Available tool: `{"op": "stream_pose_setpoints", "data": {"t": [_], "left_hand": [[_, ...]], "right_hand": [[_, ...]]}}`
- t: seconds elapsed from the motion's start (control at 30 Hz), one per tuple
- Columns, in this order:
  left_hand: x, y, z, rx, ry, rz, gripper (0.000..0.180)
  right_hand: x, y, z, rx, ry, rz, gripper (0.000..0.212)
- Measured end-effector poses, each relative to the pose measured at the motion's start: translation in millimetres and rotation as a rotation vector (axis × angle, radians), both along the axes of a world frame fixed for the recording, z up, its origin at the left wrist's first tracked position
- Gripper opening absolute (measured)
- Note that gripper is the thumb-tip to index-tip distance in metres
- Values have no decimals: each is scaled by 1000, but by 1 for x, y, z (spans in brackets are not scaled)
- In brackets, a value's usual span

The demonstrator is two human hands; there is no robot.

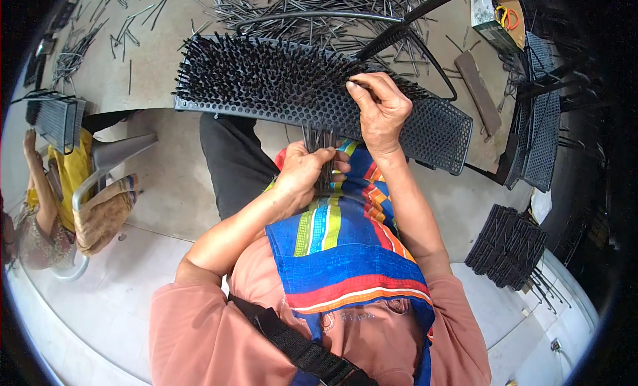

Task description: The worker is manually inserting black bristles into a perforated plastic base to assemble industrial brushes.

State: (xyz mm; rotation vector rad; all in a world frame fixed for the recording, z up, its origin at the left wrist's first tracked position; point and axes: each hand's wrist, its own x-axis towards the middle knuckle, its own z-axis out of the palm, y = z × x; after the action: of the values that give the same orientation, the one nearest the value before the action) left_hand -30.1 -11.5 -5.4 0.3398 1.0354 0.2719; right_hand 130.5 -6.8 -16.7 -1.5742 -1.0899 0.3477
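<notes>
A long black perforated rack (425, 130) slants across the work surface in front of me. Thin black rods (252, 70) stand upright in its holes, packed densely over the left and middle, while holes show bare along the near edge and right end. My left hand (307, 170) is wrapped round a bundle of thin dark rods (319, 138), held upright just below the rack's near edge. Over the rack, at the border of the standing rods, my right hand (380, 110) pinches thumb and forefinger together. Whatever is between those fingertips is too small to make out.
Loose rods (312, 10) lie heaped behind the rack, beside a black metal frame (392, 30). A flat brown bar (477, 93), an open box (498, 20) and more perforated racks (541, 120) are at right. Bundled black pieces (508, 246) rest lower right. Another person (43, 200) sits at left.
</notes>
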Motion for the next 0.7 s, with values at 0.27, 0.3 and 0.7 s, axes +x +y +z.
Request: {"op": "stream_pose_setpoints", "data": {"t": [0.27,0.3,0.7], "left_hand": [[-2,1,-2,-15,24,15,8],[-2,0,-2,-8,33,38,7],[-2,2,-7,48,-44,100,13]], "right_hand": [[-3,5,4,-24,-115,-34,11],[-1,7,4,-25,-169,-14,11],[8,11,15,-38,-411,129,13]]}}
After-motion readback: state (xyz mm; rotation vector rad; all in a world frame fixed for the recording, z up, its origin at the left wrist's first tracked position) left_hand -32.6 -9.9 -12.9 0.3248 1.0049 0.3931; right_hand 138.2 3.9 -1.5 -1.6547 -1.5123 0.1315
